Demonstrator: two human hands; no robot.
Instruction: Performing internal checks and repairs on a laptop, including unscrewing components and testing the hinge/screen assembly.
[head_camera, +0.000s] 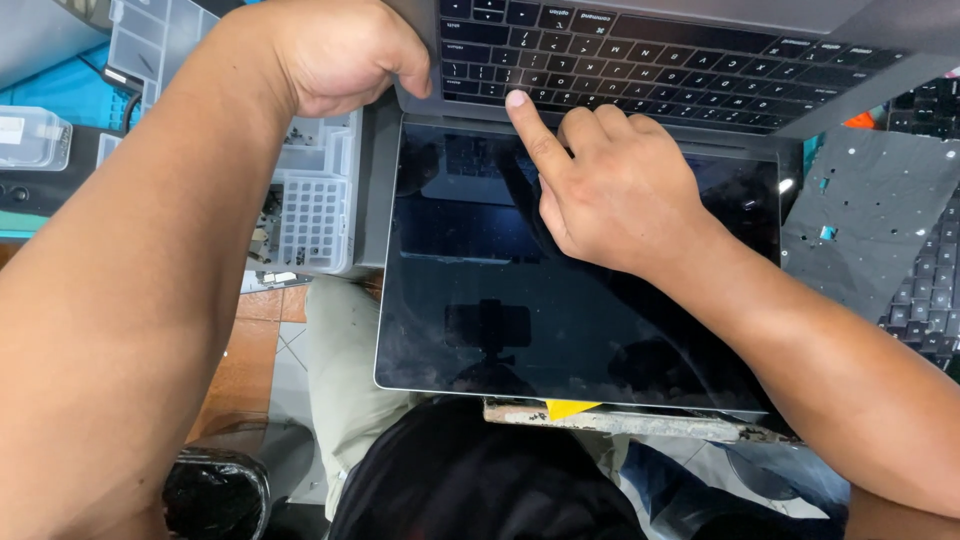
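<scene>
A grey laptop lies open and turned around, its dark screen (480, 310) nearest me and its black keyboard (660, 60) farther away. My left hand (340, 55) grips the laptop's left corner by the hinge, thumb over the edge. My right hand (610, 185) hovers above the screen with its index finger stretched out, the tip pressing a key in the keyboard's nearest row. The other fingers are curled in. The screen is off and reflects a phone and my hand.
A clear plastic organiser tray (315, 205) with small compartments sits left of the laptop. A black perforated sheet (880, 210) and a loose black keyboard (930, 300) lie at right. A worn table edge (610, 420) with a yellow tag shows below the screen. My lap is underneath.
</scene>
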